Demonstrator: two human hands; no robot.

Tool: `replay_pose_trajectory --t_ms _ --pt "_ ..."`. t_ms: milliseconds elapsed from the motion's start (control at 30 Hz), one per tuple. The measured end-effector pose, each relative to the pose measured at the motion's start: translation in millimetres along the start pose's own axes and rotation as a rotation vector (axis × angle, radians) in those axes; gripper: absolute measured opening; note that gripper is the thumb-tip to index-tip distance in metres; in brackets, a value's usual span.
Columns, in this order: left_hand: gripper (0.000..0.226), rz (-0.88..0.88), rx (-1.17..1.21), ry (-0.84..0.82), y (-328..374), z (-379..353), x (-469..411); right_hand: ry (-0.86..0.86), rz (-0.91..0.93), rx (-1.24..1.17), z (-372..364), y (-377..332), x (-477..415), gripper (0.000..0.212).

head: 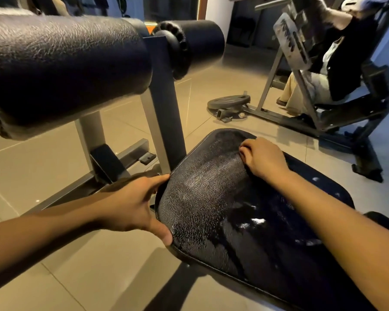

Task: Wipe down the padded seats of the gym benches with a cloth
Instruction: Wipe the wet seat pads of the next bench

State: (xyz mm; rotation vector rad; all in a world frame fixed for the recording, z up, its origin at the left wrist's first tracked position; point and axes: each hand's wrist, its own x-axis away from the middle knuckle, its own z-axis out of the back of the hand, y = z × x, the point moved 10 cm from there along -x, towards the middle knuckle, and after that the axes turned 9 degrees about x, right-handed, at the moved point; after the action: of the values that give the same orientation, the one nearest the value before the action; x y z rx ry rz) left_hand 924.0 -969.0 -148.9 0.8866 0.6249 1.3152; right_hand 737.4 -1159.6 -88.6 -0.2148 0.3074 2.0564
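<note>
Evidently to steady it, left hand (130,207) grips the padded seat (211,212) edge; right hand (264,159) curls on top, perhaps over a cloth, though none can be seen.

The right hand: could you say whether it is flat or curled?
Curled: the right hand rests on the padded seat, fingers tucked under; whether it holds cloth, cannot tell.
</note>
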Motion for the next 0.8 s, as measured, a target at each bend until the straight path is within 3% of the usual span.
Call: replay_pose_trajectory --t_ms 67,200,267,367,467,500,600,700,800 --pt "0.100 -0.011 -0.012 0.004 2 1 0 -0.013 0.063 -0.019 4 -24 9 0.031" --pt "0.101 -0.010 0.015 0.004 -3 -1 -1 -0.075 0.569 -0.232 40 -150 93 0.028" --pt "0.115 -0.006 0.021 -0.008 -6 -1 -2 -0.073 0.682 -0.220 41 -162 105 0.033" --pt "0.123 -0.033 0.011 -0.019 -10 -1 -4 0.029 0.437 -0.063 16 -98 27 0.035" --pt "0.120 -0.073 0.038 -0.020 -5 -2 -4 -0.034 0.049 0.034 -13 -8 -50 0.030" --pt "0.117 -0.081 0.050 -0.018 -4 -2 -4 -0.032 0.006 0.031 -15 -2 -58 0.030" --pt "0.113 -0.133 0.053 -0.016 2 -1 -7 -0.035 0.082 -0.077 -1 -50 -31 0.028" --pt "0.111 -0.163 0.106 -0.015 5 -2 -6 -0.093 0.385 -0.206 28 -120 50 0.024" --pt "0.109 -0.190 0.142 -0.004 9 -1 -6 -0.099 0.498 -0.135 28 -123 79 0.026"
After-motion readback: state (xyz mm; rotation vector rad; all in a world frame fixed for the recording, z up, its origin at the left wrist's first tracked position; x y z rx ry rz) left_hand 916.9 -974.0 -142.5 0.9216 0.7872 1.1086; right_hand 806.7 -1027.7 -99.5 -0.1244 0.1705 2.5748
